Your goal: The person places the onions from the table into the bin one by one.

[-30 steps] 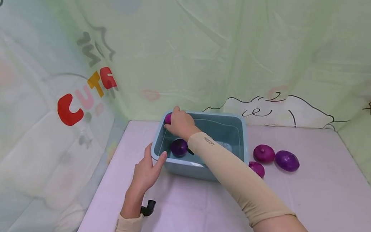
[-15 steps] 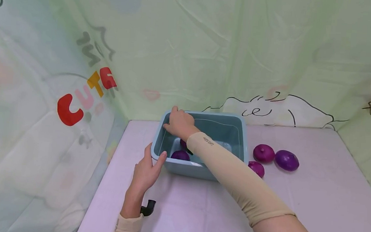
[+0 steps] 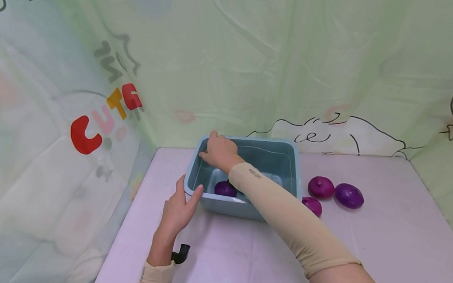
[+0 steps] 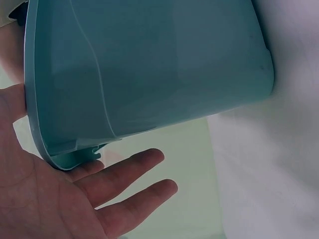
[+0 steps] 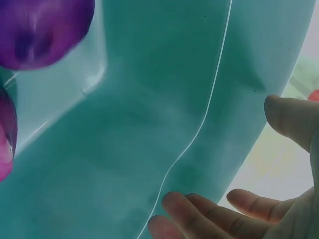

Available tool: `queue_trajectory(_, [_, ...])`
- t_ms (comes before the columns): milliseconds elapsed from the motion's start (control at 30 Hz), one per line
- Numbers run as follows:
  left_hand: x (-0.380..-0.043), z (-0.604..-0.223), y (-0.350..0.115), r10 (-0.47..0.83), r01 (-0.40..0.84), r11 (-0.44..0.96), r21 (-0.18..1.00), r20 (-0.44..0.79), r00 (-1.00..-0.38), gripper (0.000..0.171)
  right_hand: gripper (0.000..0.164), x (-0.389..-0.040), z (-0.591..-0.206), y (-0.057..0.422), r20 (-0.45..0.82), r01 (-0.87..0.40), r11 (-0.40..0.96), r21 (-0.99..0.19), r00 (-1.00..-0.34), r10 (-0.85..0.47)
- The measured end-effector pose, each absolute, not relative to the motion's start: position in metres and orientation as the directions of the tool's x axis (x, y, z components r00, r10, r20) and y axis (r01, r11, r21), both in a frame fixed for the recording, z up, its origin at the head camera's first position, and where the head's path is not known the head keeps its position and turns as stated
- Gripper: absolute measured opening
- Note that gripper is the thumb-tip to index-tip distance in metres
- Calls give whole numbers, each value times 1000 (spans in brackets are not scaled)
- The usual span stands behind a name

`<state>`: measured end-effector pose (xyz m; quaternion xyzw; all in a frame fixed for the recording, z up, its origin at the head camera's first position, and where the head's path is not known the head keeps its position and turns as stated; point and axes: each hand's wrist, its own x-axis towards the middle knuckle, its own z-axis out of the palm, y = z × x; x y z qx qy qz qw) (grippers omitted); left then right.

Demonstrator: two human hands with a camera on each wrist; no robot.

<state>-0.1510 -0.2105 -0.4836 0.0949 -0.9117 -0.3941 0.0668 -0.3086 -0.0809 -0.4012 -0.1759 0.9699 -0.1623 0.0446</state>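
Observation:
A light blue plastic basin point(image 3: 229, 207) stands on the table against the backdrop. My left hand point(image 3: 178, 208) holds its near left corner, thumb over the rim and forefinger behind it; the other fingers point(image 4: 124, 174) stretch out below the rim. My right hand point(image 3: 222, 152) is at the far left corner, with nothing between its parted fingers point(image 5: 199, 219). Inside the basin lies a dark purple, glossy round vegetable point(image 3: 225, 188), partly covered by my right forearm. Beside it, the right wrist view shows the edge of a magenta onion-like one point(image 5: 6, 139).
Right of the basin, two magenta onions point(image 3: 321, 187) and a dark purple oval vegetable point(image 3: 349, 195) lie close together on the pale tablecloth point(image 3: 218, 255). A printed fabric backdrop point(image 3: 255, 64) rises behind and at both sides.
My right hand has let go of the magenta onion at the far left corner, and it has dropped into the basin. The dark purple vegetable has rolled slightly nearer and to the right.

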Motion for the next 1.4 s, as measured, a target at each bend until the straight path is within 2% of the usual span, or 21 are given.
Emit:
queue_trajectory(167, [-150, -484, -211, -228, -119, 673, 730, 52, -972, 85, 67, -308, -403, -79, -49, -322, 887, -332, -933, -357])
queue_trajectory(367, [-150, -484, -210, -227, -119, 676, 727, 52, -972, 83, 44, -312, -406, -77, -98, -338, 884, -323, -917, -386])
queue_trajectory(633, [-150, -484, -209, -222, -123, 676, 727, 41, -974, 88, 48, -306, -402, -66, -93, -346, 873, -345, -913, -398])
queue_trajectory(833, [-149, -483, -209, -231, -137, 673, 727, 31, -972, 88, 47, -300, -389, -36, -67, -339, 854, -395, -916, -394])
queue_trajectory(933, [-150, -483, -210, -227, -130, 673, 728, 35, -973, 89, 52, -299, -385, -16, -51, -321, 852, -414, -926, -373])
queue_trajectory(1167, [-150, -484, -210, -229, -136, 677, 723, 31, -973, 92, 74, -294, -374, 17, -40, -293, 842, -453, -937, -348])
queue_trajectory(1400, [-149, -483, -210, -230, -131, 667, 733, 35, -973, 88, 74, -283, -360, 37, -32, -282, 820, -498, -939, -342])
